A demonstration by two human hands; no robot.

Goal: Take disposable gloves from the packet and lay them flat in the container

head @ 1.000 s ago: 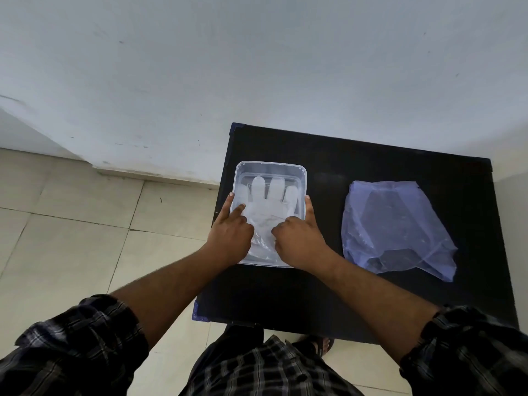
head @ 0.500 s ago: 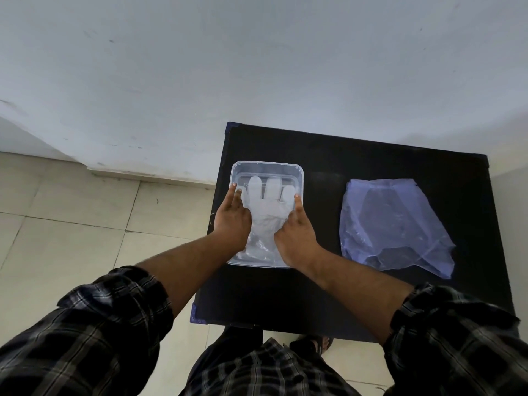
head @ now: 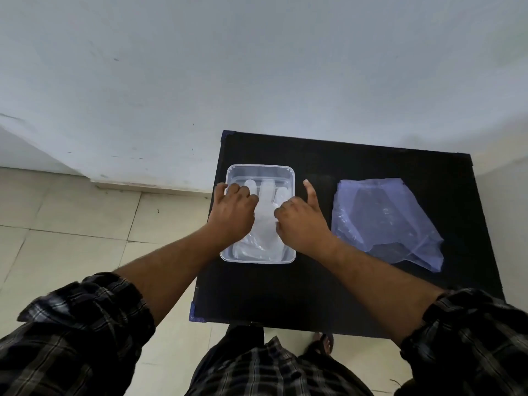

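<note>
A clear rectangular plastic container (head: 289, 170) sits on the left part of the black table (head: 371, 295). A translucent disposable glove (head: 266, 221) lies flat inside it, fingers pointing away from me. My left hand (head: 233, 212) rests over the container's left side with curled fingers pressing on the glove. My right hand (head: 303, 221) is over the right side, fingers bent onto the glove and thumb stuck up outside the container's right rim. The bluish plastic glove packet (head: 383, 221) lies crumpled on the table to the right, untouched.
The table stands against a white wall (head: 257, 67). Beige floor tiles (head: 71, 224) spread to the left. My checked sleeves and a foot show at the bottom of the view.
Both hands have slid farther up the container along the glove, from its cuff end toward the fingers. My right thumb has lifted clear. The packet has not moved.
</note>
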